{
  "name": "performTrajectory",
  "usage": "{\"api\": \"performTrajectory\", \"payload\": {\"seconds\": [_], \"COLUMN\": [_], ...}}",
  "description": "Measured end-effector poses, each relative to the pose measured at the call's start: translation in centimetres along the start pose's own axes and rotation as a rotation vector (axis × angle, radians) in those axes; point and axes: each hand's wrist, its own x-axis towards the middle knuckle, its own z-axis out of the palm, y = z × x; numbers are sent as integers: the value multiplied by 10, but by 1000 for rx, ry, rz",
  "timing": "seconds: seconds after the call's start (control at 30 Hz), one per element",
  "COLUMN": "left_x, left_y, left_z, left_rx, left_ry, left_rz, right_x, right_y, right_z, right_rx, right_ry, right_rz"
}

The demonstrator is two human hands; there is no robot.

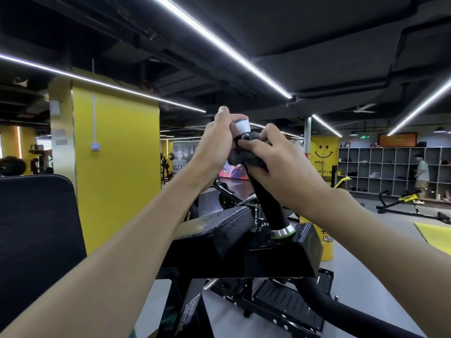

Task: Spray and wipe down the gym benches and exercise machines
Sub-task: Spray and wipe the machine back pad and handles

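— While both my hands are up at the top of the machine handle [267, 198], where exactly is the cloth?

— It's the dark grey cloth [246, 158], bunched around the black grip just under the silver end cap [241, 127]. My right hand [280, 164] is closed over it, fingers curled and pressing the cloth against the handle.

— And the left one?

— My left hand [216, 142] is wrapped around the very top of the handle, thumb pointing up, fingers closed beside the cap. It touches the handle's end, not the cloth as far as I can tell.

— So the hands are close together?

— Nearly touching, left above and just to the left of the right, with the cap showing between them.

— What's below?

— The handle slants down to a silver collar [283, 231] where it meets the black frame. A black pad [219, 228] sits beside it, under my left forearm, its surface speckled with droplets. Another dark pad [34, 228] stands at my far left, in front of the yellow pillar [117, 154]
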Motion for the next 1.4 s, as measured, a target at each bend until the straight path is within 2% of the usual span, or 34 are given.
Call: {"api": "performTrajectory", "payload": {"seconds": [0.13, 0.33, 0.47, 0.57, 0.63, 0.7, 1.0, 1.07, 1.17, 1.23, 1.3, 1.37, 1.4], "left_x": [-1, -2, 0, 0, -2, -4, -3, -2, 0, -1, -1, 3, 5], "left_y": [0, -2, -8, -19, -25, -26, -26, -25, -25, -22, -18, -14, -11], "left_z": [3, 3, -1, -12, -16, -18, -16, -15, -13, -10, -8, -7, -6], "left_rx": [12, 24, -27, -88, -55, -41, -134, -149, -150, -153, -123, -76, -71], "left_ry": [5, -15, -57, -148, -207, -221, -184, -174, -144, -126, -116, -114, -111], "left_rz": [54, 75, 71, 45, 52, 60, 29, 15, 13, 12, 17, 33, 41], "right_x": [-32, -68, -45, -34, -27, -20, -11, -11, -15, -14, -13, -9, -6], "right_y": [6, 11, -30, -71, -81, -77, -76, -78, -78, -77, -76, -74, -70], "right_z": [1, -16, -19, 10, 34, 52, 42, 38, 32, 23, 9, -9, -19], "right_rx": [-32, -58, -101, -310, -487, -566, -447, -409, -329, -239, -79, 119, 200], "right_ry": [-44, -232, -290, -486, -675, -777, -1201, -1202, -1106, -1051, -1015, -848, -690], "right_rz": [-60, -121, -132, -77, 73, 166, 99, 93, 99, 102, 180, 307, 349]}}
